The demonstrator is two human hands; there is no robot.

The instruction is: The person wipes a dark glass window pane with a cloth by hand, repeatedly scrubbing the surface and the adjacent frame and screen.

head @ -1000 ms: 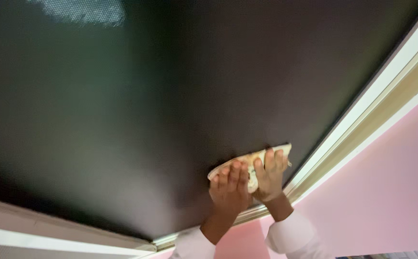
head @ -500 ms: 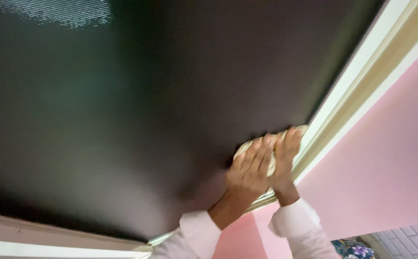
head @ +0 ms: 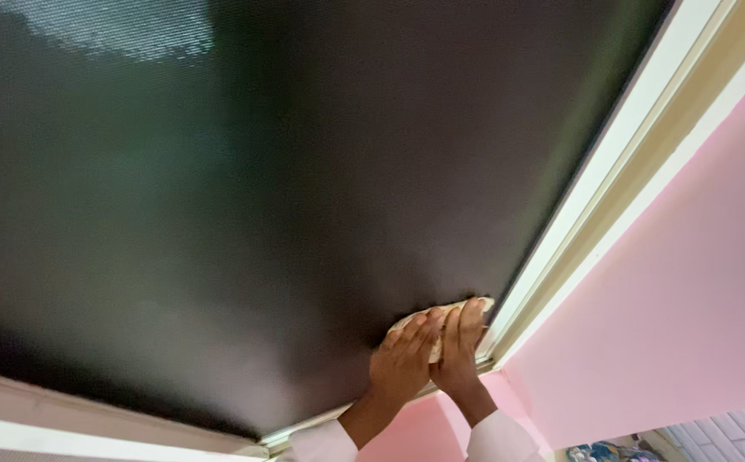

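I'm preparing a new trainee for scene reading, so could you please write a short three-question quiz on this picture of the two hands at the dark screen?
1. True or false: both hands press one cloth against the dark mesh screen.
2. Which corner of the screen are the hands nearest? A upper left, B lower right, C upper right.
3. Fill in: the wall beside the frame is ____.

Key
1. True: the left hand and right hand lie flat on a pale cloth against the dark mesh screen.
2. B, close to the white frame.
3. Pink: the wall.
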